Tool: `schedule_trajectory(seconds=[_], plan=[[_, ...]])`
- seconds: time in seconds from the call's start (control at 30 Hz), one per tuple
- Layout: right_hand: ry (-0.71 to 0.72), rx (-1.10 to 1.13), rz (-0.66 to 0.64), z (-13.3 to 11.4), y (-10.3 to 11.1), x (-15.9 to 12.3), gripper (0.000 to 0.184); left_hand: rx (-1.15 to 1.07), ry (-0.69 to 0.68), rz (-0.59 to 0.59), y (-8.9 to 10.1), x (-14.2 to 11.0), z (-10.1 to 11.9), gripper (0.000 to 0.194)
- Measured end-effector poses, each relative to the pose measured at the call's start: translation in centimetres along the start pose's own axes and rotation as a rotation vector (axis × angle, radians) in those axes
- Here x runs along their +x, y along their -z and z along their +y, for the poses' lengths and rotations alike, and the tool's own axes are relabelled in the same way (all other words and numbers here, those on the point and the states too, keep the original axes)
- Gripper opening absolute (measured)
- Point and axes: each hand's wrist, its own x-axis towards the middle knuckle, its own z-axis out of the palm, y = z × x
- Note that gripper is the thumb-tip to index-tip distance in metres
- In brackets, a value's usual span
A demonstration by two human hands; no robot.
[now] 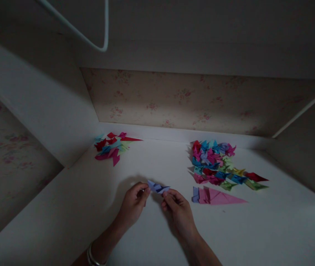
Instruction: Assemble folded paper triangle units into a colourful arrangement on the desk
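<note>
Head view, pointed lavender folded paper point(158, 187), pinched by left hand point(134, 202) and right hand point(180, 210)

We see a bent white rod point(106, 22) well above the left grip point(133, 203). Flowered wallpaper point(163, 92) faces us, well beyond the right grip point(179, 210).

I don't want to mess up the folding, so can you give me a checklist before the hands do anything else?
1. Left hand has its end of the purple folded paper: ok, pinched.
2. Right hand has the other end: ok, pinched.
3. Long pink paper is apart from the hands: ok, it lies to their right.
4. Colourful pile is apart from the hands: ok, it lies farther back on the left.
5. Purple creases are sharp: cannot tell, too small and dim.
</note>
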Motion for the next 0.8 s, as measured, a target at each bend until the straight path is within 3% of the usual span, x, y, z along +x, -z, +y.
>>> schedule_trajectory(seconds=[0.23, 0.57, 0.8], plan=[[0.008, -0.015, 0.035, -0.19, 0.09, 0.15, 0.033, -0.016, 0.043, -0.007, -0.1, 0.09, -0.2, 0.029], [0.031, 0.02, 0.061, 0.33, 0.74, 0.74, 0.036, 0.055, -0.062, -0.013, -0.36, 0.25, -0.69, 0.021], [0.039, 0.004, 0.053, -0.59, 0.25, 0.3, 0.037, 0.055, -0.066, 0.056, 0.26, 0.35, -0.57, 0.02]])
